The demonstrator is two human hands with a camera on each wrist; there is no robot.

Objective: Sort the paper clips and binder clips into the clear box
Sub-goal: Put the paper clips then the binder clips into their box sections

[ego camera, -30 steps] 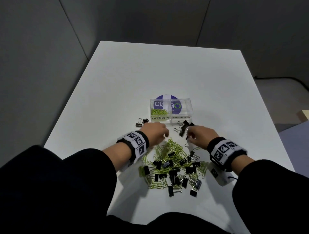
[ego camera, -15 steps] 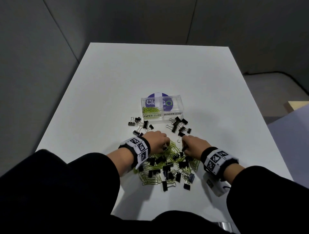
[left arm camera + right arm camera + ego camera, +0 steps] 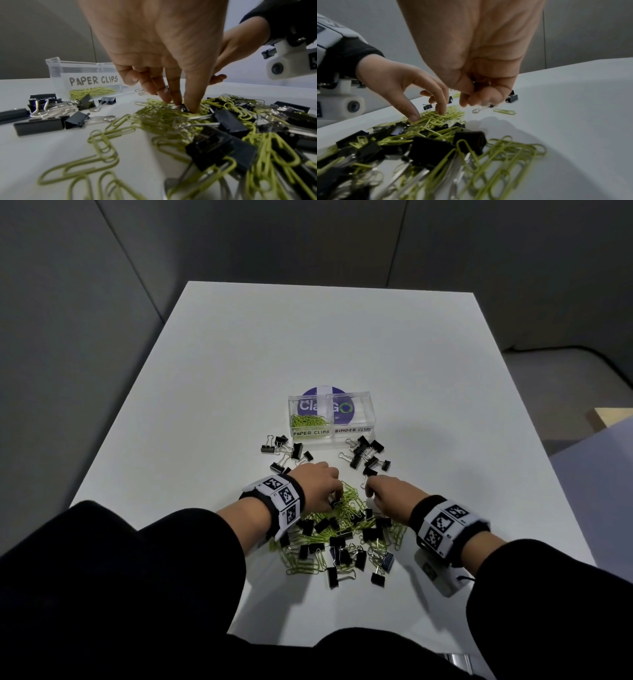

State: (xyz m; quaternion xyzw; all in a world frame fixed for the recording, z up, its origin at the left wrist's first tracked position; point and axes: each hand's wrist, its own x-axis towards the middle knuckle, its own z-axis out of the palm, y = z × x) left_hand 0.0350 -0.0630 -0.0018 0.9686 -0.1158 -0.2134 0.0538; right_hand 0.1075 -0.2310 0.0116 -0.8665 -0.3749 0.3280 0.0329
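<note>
The clear box stands mid-table with two compartments; green paper clips lie in its left one, labelled PAPER CLIPS. A mixed pile of green paper clips and black binder clips lies in front of me. My left hand reaches down into the pile's far edge, thumb and forefinger pinching a small black binder clip. My right hand hovers beside it with its fingers curled; in the right wrist view metal wire handles show inside the right hand, and a binder clip hangs under its fingertips.
Two loose groups of black binder clips lie just before the box, a left group and a right group. A single green paper clip lies apart on the white table. The table's edges drop off left and right.
Both hands have drawn back from near the box to the pile's far edge. The left hand's fingers have gone down into the clips.
</note>
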